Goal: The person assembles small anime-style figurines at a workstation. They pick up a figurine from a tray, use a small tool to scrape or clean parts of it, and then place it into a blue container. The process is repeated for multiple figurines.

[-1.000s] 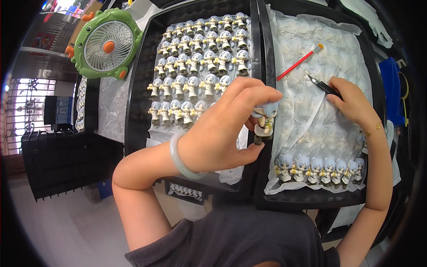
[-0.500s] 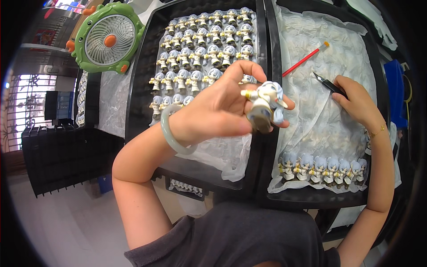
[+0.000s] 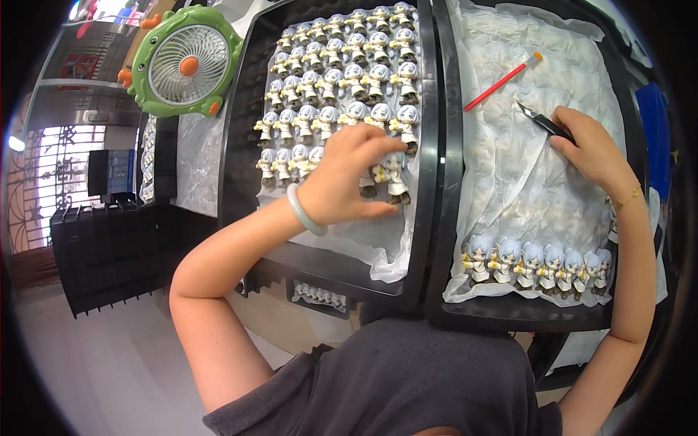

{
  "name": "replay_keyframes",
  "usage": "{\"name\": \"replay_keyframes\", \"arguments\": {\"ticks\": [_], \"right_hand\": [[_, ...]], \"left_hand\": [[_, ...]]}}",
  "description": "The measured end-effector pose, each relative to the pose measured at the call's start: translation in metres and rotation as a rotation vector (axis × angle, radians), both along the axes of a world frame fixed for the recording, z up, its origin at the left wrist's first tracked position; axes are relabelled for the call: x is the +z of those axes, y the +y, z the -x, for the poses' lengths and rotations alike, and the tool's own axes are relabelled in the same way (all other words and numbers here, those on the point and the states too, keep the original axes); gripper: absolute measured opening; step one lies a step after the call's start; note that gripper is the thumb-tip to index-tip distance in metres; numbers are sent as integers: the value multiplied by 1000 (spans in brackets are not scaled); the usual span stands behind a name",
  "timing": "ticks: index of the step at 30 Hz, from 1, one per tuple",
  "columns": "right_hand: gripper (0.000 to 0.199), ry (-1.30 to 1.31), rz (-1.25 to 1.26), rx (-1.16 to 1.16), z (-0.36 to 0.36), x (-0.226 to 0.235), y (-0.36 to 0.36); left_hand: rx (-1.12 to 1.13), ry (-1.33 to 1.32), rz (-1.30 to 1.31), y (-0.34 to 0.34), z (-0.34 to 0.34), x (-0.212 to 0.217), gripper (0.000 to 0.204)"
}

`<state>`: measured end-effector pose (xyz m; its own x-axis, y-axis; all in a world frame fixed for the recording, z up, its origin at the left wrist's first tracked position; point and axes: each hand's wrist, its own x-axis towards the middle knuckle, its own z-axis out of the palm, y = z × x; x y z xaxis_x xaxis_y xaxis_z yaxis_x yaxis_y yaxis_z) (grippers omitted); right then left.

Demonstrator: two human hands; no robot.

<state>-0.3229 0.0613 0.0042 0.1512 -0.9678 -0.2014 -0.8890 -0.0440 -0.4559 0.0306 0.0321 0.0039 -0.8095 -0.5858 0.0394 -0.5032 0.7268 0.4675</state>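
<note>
My left hand (image 3: 350,174) is over the left tray, thumb and fingers spread apart around a small figurine (image 3: 393,176) with pale blue-grey hair and a white outfit. This figurine stands upright at the right end of the nearest row; the fingers behind it are partly hidden. Rows of matching figurines (image 3: 332,83) fill the tray's upper part on white sheeting. On the right tray, my right hand (image 3: 587,149) is closed around a black-handled craft knife (image 3: 547,125), its blade pointing up and left over the thin white covering (image 3: 538,189).
A red brush (image 3: 502,86) lies on the right tray's covering. One row of figurines (image 3: 533,265) lines that tray's near edge. A green fan (image 3: 187,64) stands at the upper left, and a black crate (image 3: 109,261) is below it. Something blue (image 3: 652,138) borders the right side.
My left hand has moved down and left with the figurine, from above the gap between the trays to the row's end, and its fingers have spread. My right hand keeps the knife.
</note>
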Motion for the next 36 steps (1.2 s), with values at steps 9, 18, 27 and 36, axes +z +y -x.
{"name": "replay_keyframes", "arguments": {"ticks": [9, 18, 27, 36], "right_hand": [[19, 74, 80, 110, 18, -15, -2], [28, -42, 115, 9, 35, 53, 10], [21, 93, 326, -5, 26, 44, 15], [21, 156, 239, -128, 35, 40, 3]], "left_hand": [[9, -213, 250, 13, 9, -13, 79], [-320, 108, -37, 24, 138, 67, 42], [-474, 92, -36, 48, 312, -49, 41], [-155, 85, -878, 29, 237, 21, 42]]}}
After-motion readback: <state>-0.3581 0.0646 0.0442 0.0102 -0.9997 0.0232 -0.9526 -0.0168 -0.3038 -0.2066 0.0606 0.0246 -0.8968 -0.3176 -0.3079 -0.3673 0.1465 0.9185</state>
